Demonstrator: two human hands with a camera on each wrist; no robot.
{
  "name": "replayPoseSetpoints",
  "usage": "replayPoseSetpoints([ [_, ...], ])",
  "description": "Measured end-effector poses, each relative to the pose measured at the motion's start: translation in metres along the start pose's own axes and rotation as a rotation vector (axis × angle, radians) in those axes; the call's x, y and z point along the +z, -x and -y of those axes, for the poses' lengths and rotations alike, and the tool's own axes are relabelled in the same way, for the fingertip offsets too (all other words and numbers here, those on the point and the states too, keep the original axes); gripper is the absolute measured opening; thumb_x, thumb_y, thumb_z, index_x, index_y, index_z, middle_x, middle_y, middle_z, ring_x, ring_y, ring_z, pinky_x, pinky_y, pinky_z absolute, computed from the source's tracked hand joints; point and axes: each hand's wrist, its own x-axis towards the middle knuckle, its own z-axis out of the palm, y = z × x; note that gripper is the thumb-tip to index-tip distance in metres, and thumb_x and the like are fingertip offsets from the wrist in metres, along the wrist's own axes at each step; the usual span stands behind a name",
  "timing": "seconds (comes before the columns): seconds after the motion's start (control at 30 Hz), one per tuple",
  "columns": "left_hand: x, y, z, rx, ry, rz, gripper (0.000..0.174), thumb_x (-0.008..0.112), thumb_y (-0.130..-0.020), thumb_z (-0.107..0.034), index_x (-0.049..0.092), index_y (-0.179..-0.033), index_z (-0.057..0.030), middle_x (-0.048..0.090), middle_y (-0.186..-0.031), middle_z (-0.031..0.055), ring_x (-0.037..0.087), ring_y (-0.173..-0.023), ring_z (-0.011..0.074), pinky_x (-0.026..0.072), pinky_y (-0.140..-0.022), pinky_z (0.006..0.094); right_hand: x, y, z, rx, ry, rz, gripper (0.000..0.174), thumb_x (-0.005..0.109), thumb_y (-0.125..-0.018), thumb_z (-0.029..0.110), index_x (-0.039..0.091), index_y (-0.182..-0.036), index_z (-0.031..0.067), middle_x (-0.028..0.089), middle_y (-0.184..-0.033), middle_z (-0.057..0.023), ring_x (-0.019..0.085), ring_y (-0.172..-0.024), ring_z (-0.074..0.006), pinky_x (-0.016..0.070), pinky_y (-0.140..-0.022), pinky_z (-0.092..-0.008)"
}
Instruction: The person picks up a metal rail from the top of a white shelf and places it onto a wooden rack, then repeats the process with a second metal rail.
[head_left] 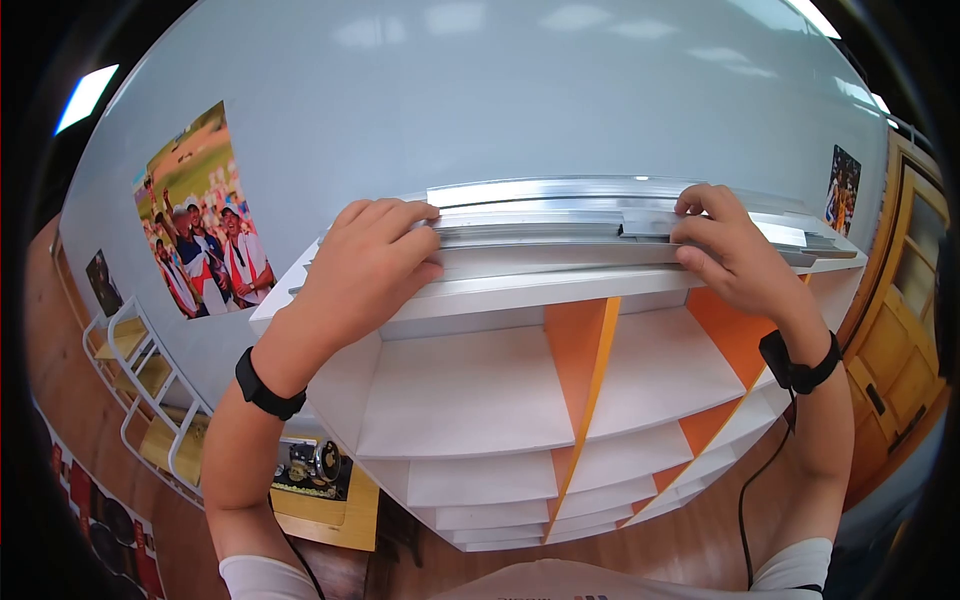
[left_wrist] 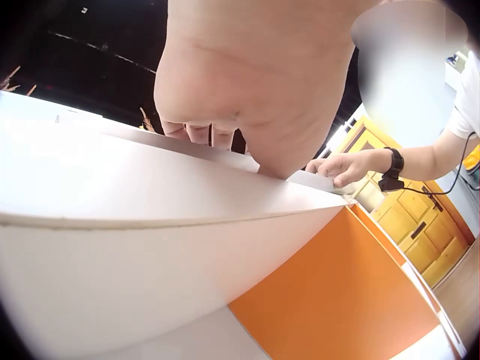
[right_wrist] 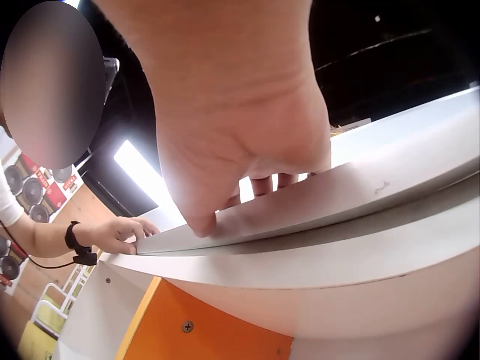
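person's left hand (head_left: 372, 258) and right hand (head_left: 738, 255), fingers (head_left: 408, 214) curled over and seemingly pinching long silvery metal strips (head_left: 530, 234), lying atop a boxy white-and-orange shelf unit (head_left: 460, 390), pale glossy board (head_left: 500, 100) behind

A white shelf unit (head_left: 480, 297) with orange dividers (head_left: 578, 350) toward six o'clock bears, along the twelve-o'clock side of its top, long silvery metal strips (head_left: 540, 233) running roughly nine to three o'clock, with a shorter piece (head_left: 648, 224) among them toward two o'clock.

Wall (head_left: 500, 110) behind strips (head_left: 530, 218), room above
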Motion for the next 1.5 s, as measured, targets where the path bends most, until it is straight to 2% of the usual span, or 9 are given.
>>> replayPoseSetpoints([
  [0.2,-0.006,-0.003,-0.002,-0.057,0.101,0.063,0.016,0.070,-0.078,-0.006,0.056,-0.086,-0.0035,0.060,-0.107,0.0098,0.054,-0.102,0.0307,0.0439,-0.085,0.0405,-0.005,-0.006,0.001,0.009,-0.054,0.033,0.017,0.058,-0.094,0.020,0.063,-0.094,0.0036,0.053,-0.106,-0.0101,0.052,-0.098,-0.0256,0.0439,-0.085,-0.0361],
  [0.3,-0.009,-0.007,0.005,-0.067,0.161,0.083,0.011,0.065,-0.081,-0.003,0.057,-0.088,-0.0022,0.060,-0.102,0.0094,0.056,-0.096,0.0307,0.0460,-0.080,0.0386,-0.008,-0.017,-0.011,0.146,-0.210,0.059,0.016,0.061,-0.093,0.020,0.064,-0.096,0.0043,0.059,-0.099,-0.0084,0.055,-0.090,-0.0230,0.0456,-0.080,-0.0344],
  [0.4,-0.018,-0.022,0.013,-0.068,0.206,0.194,0.009,0.062,-0.083,-0.001,0.058,-0.091,-0.0018,0.061,-0.096,0.0098,0.057,-0.089,0.0307,0.0472,-0.077,0.0375,-0.021,-0.036,-0.016,0.146,-0.135,0.230,0.012,0.066,-0.087,0.012,0.063,-0.096,0.0041,0.063,-0.092,-0.0053,0.055,-0.083,-0.0200,0.0466,-0.076,-0.0326],
  [0.43,-0.018,-0.025,0.016,-0.054,0.215,0.218,0.009,0.062,-0.084,-0.002,0.059,-0.091,-0.0019,0.062,-0.094,0.0099,0.058,-0.087,0.0302,0.0475,-0.076,0.0374,-0.022,-0.041,-0.019,0.194,-0.153,0.269,0.020,0.073,-0.082,0.014,0.064,-0.097,0.0051,0.066,-0.089,-0.0040,0.056,-0.079,-0.0194,0.0478,-0.072,-0.0338],
  [0.63,-0.021,-0.049,0.024,-0.161,0.373,0.447,0.014,0.068,-0.084,-0.007,0.060,-0.093,-0.0018,0.064,-0.088,0.0112,0.061,-0.080,0.0268,0.0483,-0.071,0.0372,-0.026,-0.067,-0.021,0.185,-0.012,0.535,0.024,0.076,-0.080,0.018,0.066,-0.097,0.0041,0.066,-0.087,-0.0081,0.059,-0.077,-0.0220,0.0470,-0.068,-0.0338],
  [0.8,-0.013,-0.064,0.031,-0.205,0.368,0.604,0.016,0.069,-0.083,-0.008,0.060,-0.094,-0.0004,0.065,-0.083,0.0113,0.061,-0.075,0.0243,0.0485,-0.068,0.0364,-0.029,-0.073,-0.026,0.147,-0.039,0.536,0.020,0.070,-0.082,0.015,0.065,-0.096,0.0015,0.065,-0.085,-0.0092,0.059,-0.078,-0.0213,0.0480,-0.071,-0.0340],
  [1.17,-0.017,-0.062,0.058,-0.421,0.443,0.315,0.019,0.061,-0.092,-0.017,0.059,-0.094,0.0018,0.059,-0.072,0.0098,0.052,-0.067,0.0174,0.0443,-0.065,0.0317,-0.042,-0.066,-0.039,0.141,-0.119,0.039,0.025,0.059,-0.095,0.020,0.061,-0.114,0.0039,0.063,-0.090,-0.0091,0.055,-0.080,-0.0214,0.0458,-0.076,-0.0335],
  [1.3,-0.021,-0.063,0.082,-0.485,0.342,0.245,0.017,0.061,-0.092,-0.014,0.058,-0.095,0.0028,0.054,-0.070,0.0055,0.046,-0.066,0.0125,0.0411,-0.063,0.0287,-0.039,-0.094,-0.044,0.060,0.100,0.056,0.028,0.057,-0.097,0.022,0.063,-0.116,0.0028,0.066,-0.099,-0.0128,0.059,-0.085,-0.0275,0.0474,-0.080,-0.0358],
  [1.5,-0.022,-0.055,0.094,-0.543,0.264,0.223,0.018,0.062,-0.092,-0.013,0.059,-0.094,0.0037,0.055,-0.072,0.0058,0.047,-0.066,0.0118,0.0411,-0.063,0.0284,0.006,-0.140,-0.035,0.062,0.091,0.390,0.030,0.056,-0.097,0.024,0.063,-0.118,0.0032,0.067,-0.105,-0.0147,0.062,-0.095,-0.0298,0.0478,-0.086,-0.0398],
])
